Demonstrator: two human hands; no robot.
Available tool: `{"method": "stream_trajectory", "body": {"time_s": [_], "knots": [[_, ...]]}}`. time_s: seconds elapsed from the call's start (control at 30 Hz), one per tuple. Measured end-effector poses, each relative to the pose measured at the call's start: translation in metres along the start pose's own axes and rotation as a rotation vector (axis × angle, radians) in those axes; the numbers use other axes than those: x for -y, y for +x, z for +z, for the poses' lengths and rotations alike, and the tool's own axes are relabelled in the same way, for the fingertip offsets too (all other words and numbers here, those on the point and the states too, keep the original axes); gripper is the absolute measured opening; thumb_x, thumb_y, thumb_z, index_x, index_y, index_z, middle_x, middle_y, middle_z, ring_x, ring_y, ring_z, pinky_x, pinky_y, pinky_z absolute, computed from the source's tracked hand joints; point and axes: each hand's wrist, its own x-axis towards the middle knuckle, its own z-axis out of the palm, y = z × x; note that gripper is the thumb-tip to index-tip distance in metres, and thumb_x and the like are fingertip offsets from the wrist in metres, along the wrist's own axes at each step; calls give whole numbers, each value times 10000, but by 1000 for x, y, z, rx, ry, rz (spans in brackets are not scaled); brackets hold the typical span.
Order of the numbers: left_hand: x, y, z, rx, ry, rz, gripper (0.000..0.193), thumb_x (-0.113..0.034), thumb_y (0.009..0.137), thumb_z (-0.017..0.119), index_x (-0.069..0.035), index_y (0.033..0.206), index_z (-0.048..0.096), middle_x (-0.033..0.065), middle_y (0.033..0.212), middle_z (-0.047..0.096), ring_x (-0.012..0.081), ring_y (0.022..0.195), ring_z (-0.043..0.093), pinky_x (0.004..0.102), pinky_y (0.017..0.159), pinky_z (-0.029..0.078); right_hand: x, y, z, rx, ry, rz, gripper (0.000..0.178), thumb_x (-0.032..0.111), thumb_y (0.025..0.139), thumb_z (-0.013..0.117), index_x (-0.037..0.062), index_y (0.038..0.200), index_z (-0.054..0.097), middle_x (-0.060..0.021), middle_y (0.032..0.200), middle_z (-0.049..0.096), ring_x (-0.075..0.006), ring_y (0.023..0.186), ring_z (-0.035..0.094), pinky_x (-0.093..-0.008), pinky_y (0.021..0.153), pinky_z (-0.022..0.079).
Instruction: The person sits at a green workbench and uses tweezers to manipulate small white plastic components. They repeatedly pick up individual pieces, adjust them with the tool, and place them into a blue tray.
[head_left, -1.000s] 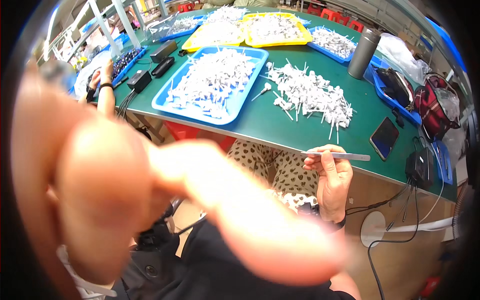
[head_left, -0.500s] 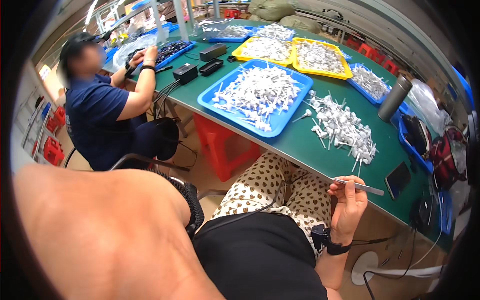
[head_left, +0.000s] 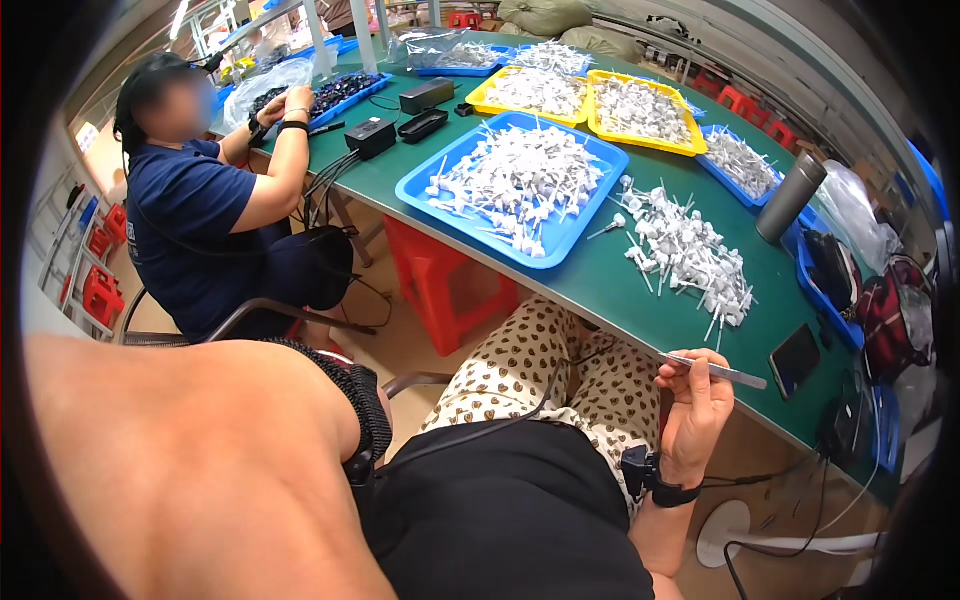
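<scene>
At the table's front edge, my right hand [head_left: 697,405] is closed around metal tweezers [head_left: 738,377], their tip pointing right. A black band with a small device circles that wrist. My left arm [head_left: 210,450] fills the lower left, very close up; its fingers are hidden. Beyond the tweezers, a loose pile of small white plastic parts with thin stems [head_left: 695,255] lies on the green tabletop [head_left: 600,290]. To the pile's left sits a blue tray [head_left: 425,205] heaped with the same kind of parts.
Yellow trays [head_left: 692,148] of white parts stand farther back. At right are a grey bottle [head_left: 790,197], a dark phone [head_left: 795,360] and a blue bin [head_left: 835,295]. A co-worker [head_left: 190,210] sits at left, hands near dark parts. A red stool [head_left: 440,290] stands beneath the table.
My left arm has shifted slightly left and down in the picture. My right hand and the tweezers stay almost where they were. The co-worker has moved only a little.
</scene>
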Motion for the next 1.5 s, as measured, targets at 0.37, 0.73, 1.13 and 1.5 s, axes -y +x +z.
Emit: {"method": "stream_trajectory", "body": {"time_s": [0.37, 0.73, 1.13, 1.5], "knots": [[5, -1, -3, -39, 107, -14, 140, -65, 964, 557, -7, 1085, 596, 91, 766, 613, 172, 677, 583, 355, 716, 510, 0, 0, -1, 4, 10, 7, 190, 190, 1025, 579, 6, 1072, 593, -129, 985, 687, -171, 825, 676, -318, 734, 571], [-2, 2, -22, -165, 630, 61, 189, -66, 980, 585, -15, 1160, 613, 55, 808, 624, 138, 741, 596, 280, 769, 507, 4, 1, 0, -6, 16, 2, 189, 188, 1025, 580, 4, 1063, 596, -121, 970, 689, -167, 811, 677, -310, 728, 574], [76, -119, -276, -752, 1854, -723, 419, -155, 895, 709, -69, 1299, 640, 144, 1176, 686, 262, 1080, 626, 354, 972, 471, 5, 5, -5, -34, 17, -15, 159, 168, 1022, 585, 11, 1040, 595, -112, 947, 693, -162, 808, 677, -298, 734, 572], [213, -46, -230, -334, 1837, -798, 160, -131, 875, 665, -2, 971, 668, 180, 946, 669, 383, 943, 635, 453, 830, 509, 14, 7, -10, -76, 36, -28, 161, 170, 1020, 589, 11, 1035, 602, -107, 945, 693, -161, 806, 678, -303, 739, 574]]}}
